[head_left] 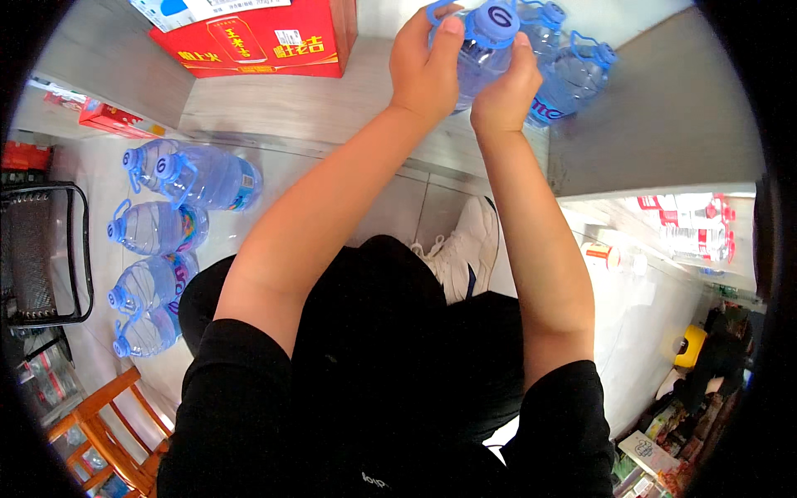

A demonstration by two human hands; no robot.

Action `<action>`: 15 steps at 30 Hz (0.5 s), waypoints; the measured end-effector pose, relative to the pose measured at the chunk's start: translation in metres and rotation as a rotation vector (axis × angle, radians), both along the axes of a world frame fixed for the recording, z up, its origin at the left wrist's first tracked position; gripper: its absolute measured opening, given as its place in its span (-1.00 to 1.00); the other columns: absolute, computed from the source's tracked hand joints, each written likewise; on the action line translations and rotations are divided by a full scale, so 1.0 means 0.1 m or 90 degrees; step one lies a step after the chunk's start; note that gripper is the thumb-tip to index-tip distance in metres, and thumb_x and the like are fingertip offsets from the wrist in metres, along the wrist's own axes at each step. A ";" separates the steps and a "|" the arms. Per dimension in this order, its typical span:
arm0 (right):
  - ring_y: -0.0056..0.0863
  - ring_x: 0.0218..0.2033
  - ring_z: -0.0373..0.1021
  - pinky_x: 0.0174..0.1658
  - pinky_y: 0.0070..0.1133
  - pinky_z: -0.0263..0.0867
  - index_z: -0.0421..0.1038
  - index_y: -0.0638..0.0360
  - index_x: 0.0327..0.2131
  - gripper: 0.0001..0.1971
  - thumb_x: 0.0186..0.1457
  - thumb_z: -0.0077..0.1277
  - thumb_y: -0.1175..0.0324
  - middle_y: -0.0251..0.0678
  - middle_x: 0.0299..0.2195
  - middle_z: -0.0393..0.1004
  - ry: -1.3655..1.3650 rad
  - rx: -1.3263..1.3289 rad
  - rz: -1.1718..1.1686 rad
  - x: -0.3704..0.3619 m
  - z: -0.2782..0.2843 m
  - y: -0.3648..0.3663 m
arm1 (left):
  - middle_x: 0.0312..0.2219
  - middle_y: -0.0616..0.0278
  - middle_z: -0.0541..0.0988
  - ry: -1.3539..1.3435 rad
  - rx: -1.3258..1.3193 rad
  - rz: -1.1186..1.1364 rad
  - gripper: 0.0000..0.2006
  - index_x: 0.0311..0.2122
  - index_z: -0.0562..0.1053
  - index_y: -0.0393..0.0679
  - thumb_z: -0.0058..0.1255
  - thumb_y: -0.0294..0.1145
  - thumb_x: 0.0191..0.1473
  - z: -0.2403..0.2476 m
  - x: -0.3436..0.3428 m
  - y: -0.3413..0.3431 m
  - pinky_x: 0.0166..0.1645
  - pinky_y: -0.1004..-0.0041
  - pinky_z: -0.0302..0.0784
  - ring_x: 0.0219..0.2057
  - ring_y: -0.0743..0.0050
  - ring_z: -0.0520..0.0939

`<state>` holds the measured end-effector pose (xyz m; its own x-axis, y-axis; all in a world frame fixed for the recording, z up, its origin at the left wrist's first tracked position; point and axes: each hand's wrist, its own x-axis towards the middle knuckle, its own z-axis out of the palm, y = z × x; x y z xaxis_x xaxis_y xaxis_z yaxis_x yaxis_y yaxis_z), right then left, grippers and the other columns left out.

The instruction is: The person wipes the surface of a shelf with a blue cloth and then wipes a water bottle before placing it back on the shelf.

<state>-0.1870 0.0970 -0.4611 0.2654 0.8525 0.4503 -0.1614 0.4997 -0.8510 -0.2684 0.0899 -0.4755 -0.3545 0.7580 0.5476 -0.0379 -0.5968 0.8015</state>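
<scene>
Seen from the head camera, a person in black clothing (374,373) grips a clear water bottle (481,70) with a blue cap and carrying loop, to the right of a red carton (249,41) on a pale grey shelf (365,91). The left hand (425,70) closes on the bottle's near left side, its thumb up beside the cap and its other fingers (413,37) curled close to the loop. The right hand (508,91) presses against the opposite side, thumb along the bottle's shoulder; its remaining fingers are mostly hidden. Whether the bottle's base touches the shelf cannot be told.

Farther right of the carton, just beyond the right hand, more blue-capped bottles (577,79) crowd together near an upright grey panel (664,108). A blue-and-white package (207,10) sits on top of the carton.

Below the carton, on the pale tiled floor (398,203), five more bottles (220,178) with blue caps and loops gather in a loose column. Beyond them, below and left of the carton, are a black mesh chair (41,249) and an orange-brown wooden chair (124,432). A white shoe (465,253) shows between the forearms, below and right of the carton.
</scene>
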 end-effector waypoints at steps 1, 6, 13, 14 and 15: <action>-0.55 -0.32 0.33 -0.17 -0.56 0.24 0.46 0.42 -0.28 -0.63 0.19 -0.26 0.28 -0.27 -0.35 0.49 0.002 -0.021 0.003 0.06 0.04 -0.07 | -0.29 0.19 0.47 0.002 0.007 -0.006 -0.53 -0.15 0.42 -0.28 -0.32 -0.04 0.20 0.08 0.06 -0.11 -0.04 0.43 0.27 -0.23 0.44 0.42; -0.55 -0.30 0.31 -0.16 -0.57 0.22 0.45 0.42 -0.29 -0.60 0.20 -0.28 0.24 -0.26 -0.35 0.49 0.037 -0.061 -0.001 0.48 0.19 -0.48 | -0.35 0.16 0.53 -0.033 -0.042 -0.029 -0.60 -0.22 0.46 -0.25 -0.17 -0.07 0.15 0.30 0.45 -0.56 -0.16 0.41 0.34 -0.27 0.37 0.49; -0.55 -0.30 0.30 -0.15 -0.60 0.19 0.46 0.39 -0.30 -0.60 0.19 -0.27 0.20 -0.28 -0.37 0.48 -0.005 -0.099 -0.046 1.33 0.30 -1.03 | -0.34 0.11 0.51 -0.038 -0.034 -0.103 -0.59 -0.16 0.43 -0.26 -0.21 -0.08 0.16 0.29 1.21 -0.95 -0.16 0.38 0.33 -0.28 0.30 0.49; -0.55 -0.30 0.30 -0.15 -0.60 0.19 0.46 0.39 -0.30 -0.60 0.19 -0.27 0.20 -0.28 -0.37 0.48 -0.005 -0.097 -0.058 1.46 0.30 -1.09 | -0.33 0.09 0.51 -0.006 -0.036 -0.101 -0.58 -0.14 0.42 -0.26 -0.22 -0.07 0.16 0.31 1.32 -1.02 -0.14 0.36 0.33 -0.27 0.25 0.49; -0.55 -0.31 0.30 -0.15 -0.60 0.19 0.46 0.40 -0.31 -0.60 0.19 -0.26 0.21 -0.28 -0.37 0.48 0.006 -0.116 -0.053 1.55 0.28 -1.13 | -0.33 0.07 0.51 0.028 -0.039 -0.095 -0.57 -0.13 0.42 -0.26 -0.23 -0.07 0.16 0.31 1.40 -1.05 -0.12 0.34 0.33 -0.27 0.21 0.50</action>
<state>-0.0317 -0.0164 -0.4331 0.3425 0.8943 0.2880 -0.1339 0.3499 -0.9272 -0.1284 -0.0153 -0.4448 -0.2122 0.8328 0.5113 -0.0873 -0.5373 0.8389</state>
